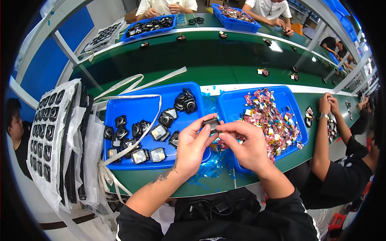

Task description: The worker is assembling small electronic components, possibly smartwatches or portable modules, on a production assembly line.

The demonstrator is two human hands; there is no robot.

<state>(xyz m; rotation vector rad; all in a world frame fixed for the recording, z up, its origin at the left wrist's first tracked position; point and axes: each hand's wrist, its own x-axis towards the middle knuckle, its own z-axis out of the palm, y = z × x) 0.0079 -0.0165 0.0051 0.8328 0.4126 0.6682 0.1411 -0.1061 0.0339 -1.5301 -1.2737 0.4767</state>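
Between the two blue trays, my left hand [192,142] grips a small black watch-case-like housing [210,123] by its edges, its hollow side showing. The fingers of my right hand [246,140] are pinched at the housing's right edge; whether they hold a small part there is hidden. Several similar black housings [159,132], some with clear film and pale pads, lie in the left blue tray [169,162]. Small red, white and yellow electronic parts [267,120] are heaped in the right blue tray [231,105].
White ties [136,140] trail over the left tray beside a stack of part-filled trays [50,132]. Blue film scraps [209,170] litter the green bench. Beyond runs a green conveyor [169,54] with scattered assemblies. A co-worker's arms [321,132] are close at right; other people sit across.
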